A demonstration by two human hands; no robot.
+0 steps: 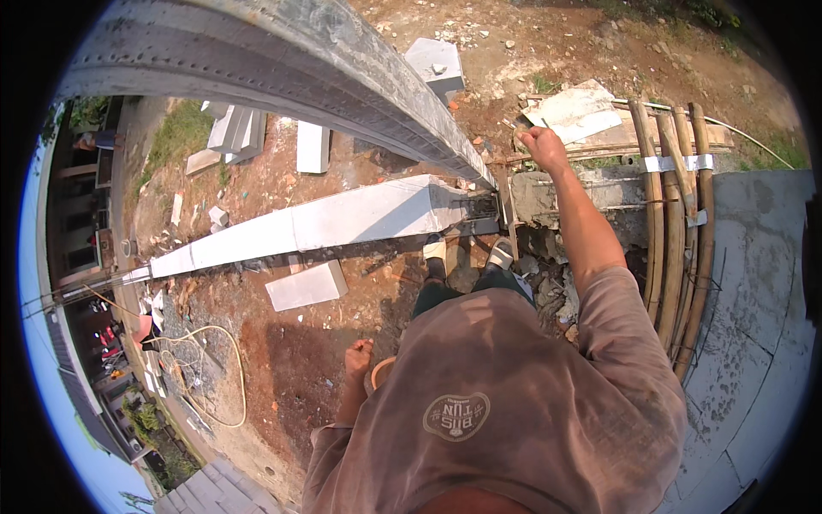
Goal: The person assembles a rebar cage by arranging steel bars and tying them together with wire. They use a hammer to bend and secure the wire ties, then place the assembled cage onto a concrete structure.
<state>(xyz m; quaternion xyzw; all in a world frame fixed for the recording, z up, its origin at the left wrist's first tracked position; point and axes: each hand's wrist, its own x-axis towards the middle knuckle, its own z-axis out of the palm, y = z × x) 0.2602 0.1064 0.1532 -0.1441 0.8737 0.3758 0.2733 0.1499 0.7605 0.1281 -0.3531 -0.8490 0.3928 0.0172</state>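
Strong, hard daylight here, and the soil (231, 308) is glowing warm orange-brown! The pale beam (325, 214) is taking the full sun, its top almost washed out, with a crisp diagonal shadow slicing across its near end. Overhead, the column (342, 77) shows a duller, shaded grey. A big dark shadow spreads over the ground left of the shirt (514, 368), so light is coming from the right. Now the rim: black corners, bluish fringing, the houses (81, 223) leaning and the poles (659, 257) bowing. Mid-picture stays sharp, though detail at the right hand's (544, 147) fingertips is too small to read.
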